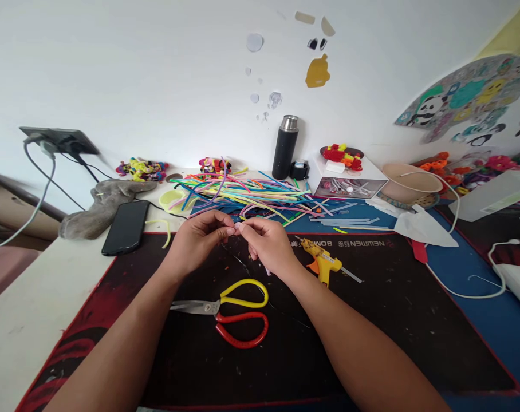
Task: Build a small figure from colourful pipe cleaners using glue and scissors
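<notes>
While my left hand (202, 237) and right hand (268, 241) meet near the centre of the frame, a small pale piece (237, 226) sits between them

Thumb and fingertips of each pinch it — mostly covered, so I can't name it, but I'd judge it light and soft, apt to crush, best taken gently by its edges; the scissors (212, 307) lie lower in the frame

Glossy scissor handles (248, 345), metal blades (193, 307)
</notes>
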`<state>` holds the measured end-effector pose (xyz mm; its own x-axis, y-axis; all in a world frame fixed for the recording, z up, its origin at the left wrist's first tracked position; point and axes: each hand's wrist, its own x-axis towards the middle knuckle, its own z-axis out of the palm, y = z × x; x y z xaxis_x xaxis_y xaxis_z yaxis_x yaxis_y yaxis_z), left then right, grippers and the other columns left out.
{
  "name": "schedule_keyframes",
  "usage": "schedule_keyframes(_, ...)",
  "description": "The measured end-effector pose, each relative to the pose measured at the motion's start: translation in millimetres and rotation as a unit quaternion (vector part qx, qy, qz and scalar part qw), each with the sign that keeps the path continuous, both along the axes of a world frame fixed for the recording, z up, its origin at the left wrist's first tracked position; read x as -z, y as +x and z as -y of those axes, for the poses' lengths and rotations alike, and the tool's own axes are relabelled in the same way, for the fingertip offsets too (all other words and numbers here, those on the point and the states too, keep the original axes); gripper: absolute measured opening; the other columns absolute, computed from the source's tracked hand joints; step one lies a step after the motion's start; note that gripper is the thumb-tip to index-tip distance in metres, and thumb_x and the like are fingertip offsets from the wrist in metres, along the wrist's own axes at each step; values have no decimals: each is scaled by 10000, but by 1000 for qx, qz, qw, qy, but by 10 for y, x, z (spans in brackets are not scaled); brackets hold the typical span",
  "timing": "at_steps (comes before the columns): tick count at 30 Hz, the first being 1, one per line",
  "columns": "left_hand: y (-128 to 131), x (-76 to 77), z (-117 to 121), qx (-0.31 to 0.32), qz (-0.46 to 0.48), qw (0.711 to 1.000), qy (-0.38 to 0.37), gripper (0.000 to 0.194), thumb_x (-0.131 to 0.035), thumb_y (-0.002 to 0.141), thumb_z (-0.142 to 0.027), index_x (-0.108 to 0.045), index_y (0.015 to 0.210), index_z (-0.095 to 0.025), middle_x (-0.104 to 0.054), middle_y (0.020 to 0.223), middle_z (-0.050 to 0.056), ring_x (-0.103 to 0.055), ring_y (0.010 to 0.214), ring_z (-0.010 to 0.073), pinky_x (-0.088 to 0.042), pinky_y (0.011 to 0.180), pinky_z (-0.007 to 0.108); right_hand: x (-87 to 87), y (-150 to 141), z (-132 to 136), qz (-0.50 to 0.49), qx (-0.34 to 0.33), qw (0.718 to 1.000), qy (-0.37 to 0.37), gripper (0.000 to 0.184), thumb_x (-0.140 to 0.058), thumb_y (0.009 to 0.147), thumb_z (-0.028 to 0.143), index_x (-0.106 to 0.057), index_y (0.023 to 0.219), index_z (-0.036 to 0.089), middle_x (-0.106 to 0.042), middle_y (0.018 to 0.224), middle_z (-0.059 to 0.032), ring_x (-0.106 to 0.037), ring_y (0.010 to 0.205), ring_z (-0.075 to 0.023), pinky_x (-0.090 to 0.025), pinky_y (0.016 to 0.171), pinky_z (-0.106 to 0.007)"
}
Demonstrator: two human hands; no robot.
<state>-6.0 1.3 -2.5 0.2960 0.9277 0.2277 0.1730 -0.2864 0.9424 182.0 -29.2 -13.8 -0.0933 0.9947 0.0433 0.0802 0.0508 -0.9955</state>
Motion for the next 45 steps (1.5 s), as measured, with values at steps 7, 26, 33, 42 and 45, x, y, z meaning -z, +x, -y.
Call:
schedule_keyframes(7,3,-46,17,-6,14,1000,-25,405,-885,810,-569,-770,935,-201,-786,882,53,-686,776,201,-548,700,299,-67,-6,24,16,-11,1000,23,269,-633,1020,367,-754,854,193,-528,504,66,-485,404,-99,-359,449,-227)
schedule_keyframes(26,69,4,55,-52,14,996,-74,324,-827,825,-493,-726,871,-189,-705,837,20,-625,773,179,-494,723,280,50,-24,12,49,-21,998,38,291,-596,1053,394,-804,1058,191,-548,530,68,-510,415,-108,-390,456,-234)
schedule_keyframes(33,84,-15,72,-84,14,995,-45,269,-808,830,-448,-719,835,-195,-700,801,18,-617,757,182,-482,709,287,43,-27,8,28,-36,999,25,317,-620,1047,455,-782,1040,183,-568,555,68,-522,420,-102,-400,457,-225)
schedule_keyframes(42,154,38,102,-125,-5,992,-32,215,-760,839,-416,-712,833,-207,-714,816,9,-630,762,180,-490,730,297,98,-53,15,36,-41,998,28,382,-628,1043,545,-755,953,196,-585,565,62,-551,423,-100,-409,467,-219)
schedule_keyframes(45,166,55,107,-130,1,991,-34,223,-758,853,-423,-707,834,-206,-711,804,10,-620,759,182,-489,717,293,105,-71,22,33,-35,998,38,368,-615,1054,514,-735,902,201,-581,557,61,-553,425,-97,-413,477,-216)
